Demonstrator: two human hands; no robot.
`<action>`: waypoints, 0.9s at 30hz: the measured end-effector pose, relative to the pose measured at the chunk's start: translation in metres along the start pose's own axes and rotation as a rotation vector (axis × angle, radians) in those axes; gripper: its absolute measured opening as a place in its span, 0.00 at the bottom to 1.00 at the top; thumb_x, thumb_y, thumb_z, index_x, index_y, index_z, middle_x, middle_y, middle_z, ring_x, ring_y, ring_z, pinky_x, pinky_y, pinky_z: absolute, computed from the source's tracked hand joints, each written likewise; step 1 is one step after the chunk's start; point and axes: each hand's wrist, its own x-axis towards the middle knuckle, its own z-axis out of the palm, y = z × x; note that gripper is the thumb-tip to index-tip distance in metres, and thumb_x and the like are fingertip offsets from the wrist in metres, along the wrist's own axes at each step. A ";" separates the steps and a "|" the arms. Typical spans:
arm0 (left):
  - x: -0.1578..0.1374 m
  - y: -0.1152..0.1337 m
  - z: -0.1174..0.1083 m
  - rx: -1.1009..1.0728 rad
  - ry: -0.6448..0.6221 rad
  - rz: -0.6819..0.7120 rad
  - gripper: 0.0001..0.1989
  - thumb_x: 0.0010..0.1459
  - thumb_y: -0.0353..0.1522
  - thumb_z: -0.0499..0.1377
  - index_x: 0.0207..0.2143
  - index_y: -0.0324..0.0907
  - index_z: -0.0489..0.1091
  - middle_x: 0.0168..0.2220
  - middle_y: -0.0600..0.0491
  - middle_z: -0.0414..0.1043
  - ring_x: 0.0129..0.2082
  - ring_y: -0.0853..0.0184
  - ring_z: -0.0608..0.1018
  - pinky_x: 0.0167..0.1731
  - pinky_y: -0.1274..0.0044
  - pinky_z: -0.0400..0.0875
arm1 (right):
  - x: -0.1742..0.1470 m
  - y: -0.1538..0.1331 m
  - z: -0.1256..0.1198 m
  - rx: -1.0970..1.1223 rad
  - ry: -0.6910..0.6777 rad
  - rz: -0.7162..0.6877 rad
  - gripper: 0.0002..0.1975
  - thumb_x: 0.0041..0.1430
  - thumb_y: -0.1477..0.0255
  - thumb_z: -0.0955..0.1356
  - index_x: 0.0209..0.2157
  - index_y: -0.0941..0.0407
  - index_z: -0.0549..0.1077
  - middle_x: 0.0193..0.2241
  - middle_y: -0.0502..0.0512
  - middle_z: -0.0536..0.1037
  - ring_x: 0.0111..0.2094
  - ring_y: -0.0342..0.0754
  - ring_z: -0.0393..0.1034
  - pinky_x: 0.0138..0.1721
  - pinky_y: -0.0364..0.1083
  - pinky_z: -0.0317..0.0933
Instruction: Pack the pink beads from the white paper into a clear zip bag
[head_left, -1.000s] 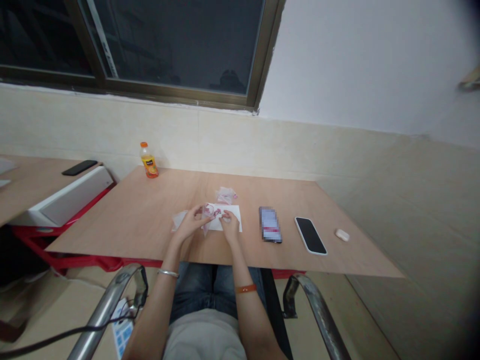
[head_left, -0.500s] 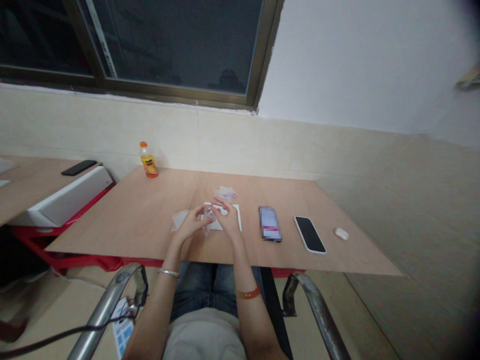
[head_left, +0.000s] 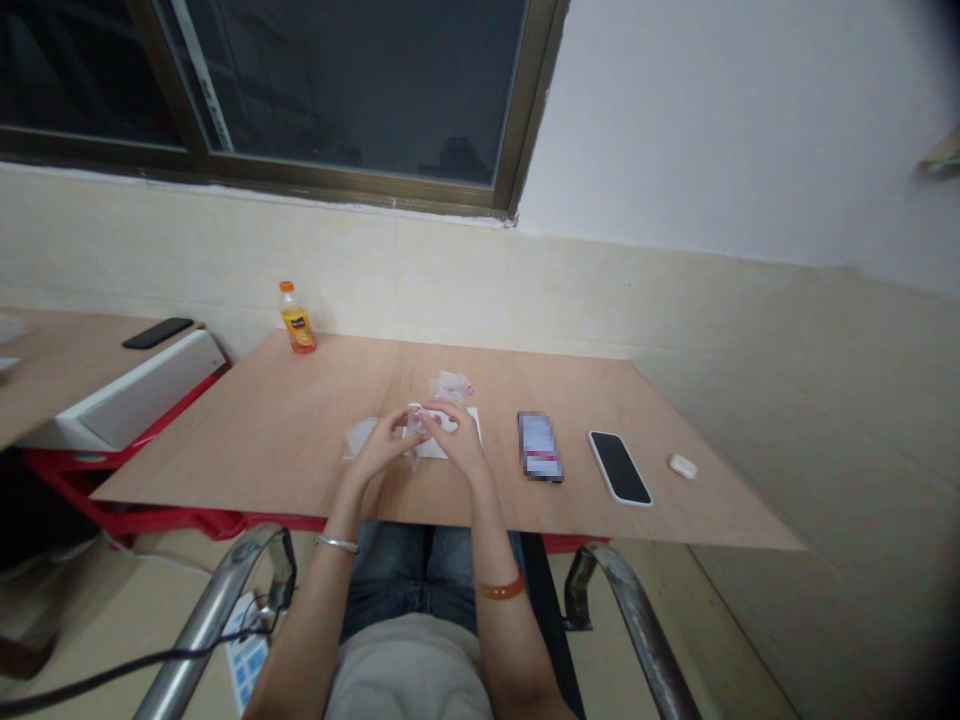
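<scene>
Over the middle of the table, my left hand (head_left: 388, 441) pinches a small clear plastic bag (head_left: 414, 428) between thumb and fingers. My right hand (head_left: 456, 436) meets it from the right, its thumb and fingertips closed on the same bag near the top. What the bag contains is too small to make out. Beneath the hands lies a white sheet (head_left: 474, 420), partly covered by them. A flat, translucent bag (head_left: 360, 438) rests left of my left hand. Beyond the fingers lies a pile of clear bags (head_left: 452, 385) with pinkish-red marks.
To the right lie a phone with a lit, blurred screen (head_left: 540, 447), a white-edged phone (head_left: 620, 468) and a white earbud-like case (head_left: 682, 466). An orange drink bottle (head_left: 298, 322) stands at the back left. Metal armrests (head_left: 217, 610) flank me below the table edge.
The fingers of my right hand have lowered and curled in closer to the bag. My left hand stays almost where it was.
</scene>
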 end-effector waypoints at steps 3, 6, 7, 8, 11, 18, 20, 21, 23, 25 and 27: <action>0.000 0.004 0.000 0.000 0.015 0.003 0.20 0.43 0.38 0.65 0.39 0.40 0.71 0.41 0.47 0.74 0.42 0.61 0.75 0.44 0.70 0.69 | -0.001 0.004 -0.002 -0.104 -0.052 -0.027 0.08 0.50 0.68 0.71 0.34 0.52 0.78 0.41 0.55 0.75 0.45 0.48 0.68 0.48 0.47 0.60; 0.000 -0.002 -0.001 0.033 0.044 -0.018 0.21 0.41 0.37 0.65 0.40 0.39 0.70 0.42 0.47 0.74 0.42 0.61 0.74 0.45 0.70 0.68 | -0.002 0.008 -0.003 -0.118 -0.137 0.012 0.06 0.51 0.70 0.70 0.32 0.54 0.77 0.39 0.55 0.76 0.42 0.48 0.69 0.46 0.47 0.61; 0.000 -0.004 -0.001 0.045 0.057 -0.028 0.23 0.41 0.36 0.66 0.41 0.39 0.70 0.42 0.47 0.73 0.42 0.62 0.74 0.45 0.70 0.68 | -0.002 0.008 -0.003 -0.097 -0.171 0.040 0.06 0.52 0.70 0.69 0.31 0.55 0.77 0.36 0.54 0.77 0.39 0.47 0.70 0.44 0.46 0.62; 0.000 -0.007 -0.001 0.055 0.069 -0.038 0.24 0.40 0.36 0.66 0.42 0.38 0.69 0.42 0.47 0.73 0.42 0.62 0.74 0.45 0.71 0.68 | -0.002 0.009 -0.004 -0.069 -0.202 0.071 0.06 0.53 0.71 0.67 0.31 0.56 0.77 0.33 0.54 0.77 0.37 0.46 0.70 0.42 0.46 0.62; 0.001 -0.010 0.000 0.030 0.082 -0.067 0.27 0.38 0.36 0.68 0.43 0.38 0.68 0.41 0.48 0.73 0.40 0.64 0.74 0.42 0.72 0.69 | -0.002 0.008 -0.007 0.036 -0.214 0.141 0.07 0.54 0.72 0.65 0.30 0.57 0.75 0.30 0.53 0.78 0.33 0.45 0.71 0.38 0.45 0.64; 0.003 -0.002 -0.001 -0.123 0.069 -0.033 0.15 0.49 0.41 0.61 0.31 0.38 0.69 0.31 0.51 0.72 0.32 0.69 0.73 0.36 0.76 0.68 | 0.002 0.003 -0.014 0.214 -0.003 0.193 0.10 0.51 0.69 0.66 0.35 0.58 0.73 0.31 0.54 0.78 0.29 0.44 0.72 0.31 0.42 0.66; 0.004 0.000 -0.002 -0.115 0.066 -0.019 0.15 0.50 0.42 0.60 0.29 0.38 0.69 0.29 0.53 0.71 0.30 0.69 0.72 0.34 0.77 0.67 | 0.003 0.002 -0.016 0.212 0.042 0.195 0.14 0.51 0.68 0.67 0.40 0.58 0.73 0.32 0.54 0.78 0.29 0.44 0.72 0.30 0.42 0.66; 0.004 0.000 -0.002 -0.119 0.064 -0.012 0.14 0.50 0.42 0.60 0.28 0.38 0.69 0.28 0.53 0.71 0.30 0.70 0.72 0.34 0.78 0.67 | 0.003 0.002 -0.016 0.210 0.055 0.192 0.14 0.51 0.68 0.67 0.40 0.57 0.72 0.32 0.54 0.78 0.30 0.45 0.73 0.31 0.42 0.66; 0.004 0.001 -0.001 -0.130 0.066 0.001 0.14 0.50 0.41 0.60 0.28 0.38 0.70 0.27 0.53 0.71 0.29 0.70 0.72 0.33 0.78 0.67 | 0.003 0.003 -0.017 0.213 0.066 0.188 0.13 0.52 0.66 0.67 0.40 0.57 0.73 0.33 0.55 0.78 0.31 0.46 0.73 0.32 0.43 0.67; 0.004 0.003 -0.001 -0.130 0.071 0.006 0.14 0.50 0.41 0.60 0.27 0.38 0.70 0.27 0.53 0.71 0.29 0.70 0.72 0.34 0.78 0.67 | 0.004 0.004 -0.018 0.224 0.069 0.182 0.13 0.53 0.65 0.67 0.39 0.56 0.73 0.33 0.55 0.78 0.32 0.46 0.74 0.33 0.43 0.67; 0.004 0.005 0.000 -0.113 0.084 0.008 0.14 0.50 0.41 0.60 0.27 0.38 0.70 0.27 0.53 0.71 0.29 0.69 0.72 0.34 0.78 0.67 | 0.004 0.006 -0.017 0.240 0.072 0.175 0.13 0.54 0.64 0.67 0.39 0.57 0.73 0.33 0.56 0.79 0.32 0.46 0.74 0.34 0.44 0.68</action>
